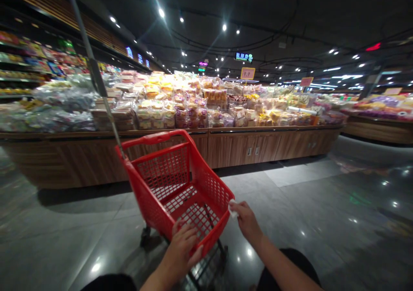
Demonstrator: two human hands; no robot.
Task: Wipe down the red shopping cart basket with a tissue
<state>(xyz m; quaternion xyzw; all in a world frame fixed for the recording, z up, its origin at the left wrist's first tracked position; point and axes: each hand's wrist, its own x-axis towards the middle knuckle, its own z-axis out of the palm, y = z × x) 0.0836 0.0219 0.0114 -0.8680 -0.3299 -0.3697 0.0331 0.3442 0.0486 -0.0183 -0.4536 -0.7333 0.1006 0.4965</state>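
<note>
A red plastic shopping cart [174, 183] stands in front of me on the shop floor, its mesh basket holding nothing I can see. My left hand [183, 243] is wrapped over the near rim of the cart. My right hand [245, 220] is closed beside the cart's right corner, pinching a small white piece [232, 209], perhaps paper or tissue. A grey pole [93, 71] rises from the cart's far left corner.
A long wooden display counter [264, 144] piled with packaged bread and snacks [180, 103] runs across ahead. Shelves [22, 63] line the left wall. Another display [377, 119] stands at the right. Glossy grey tiled floor [322, 205] stretches to the right.
</note>
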